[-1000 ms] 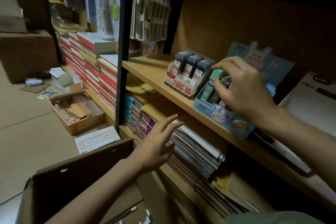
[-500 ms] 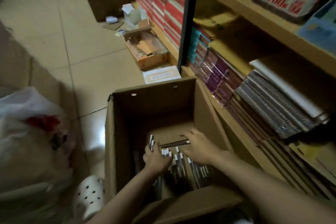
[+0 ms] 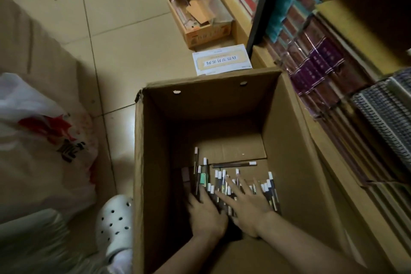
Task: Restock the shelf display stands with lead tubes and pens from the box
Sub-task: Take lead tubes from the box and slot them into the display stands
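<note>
Box (image 3: 289,140): open cardboard, on floor beside shelf (image 3: 333,62).
Contents: pens (image 3: 270,187) with white caps, heaped at near end of bottom.
Left hand (image 3: 205,211): inside box, on pens; finger grip unclear.
Right hand (image 3: 249,204): fingers spread flat over pens.
Small box (image 3: 209,33): farther off, card scraps inside.

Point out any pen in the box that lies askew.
One pen lies crosswise on the floor of the cardboard box, beyond the others; the remaining pens run roughly lengthwise under the left hand and right hand.
</note>
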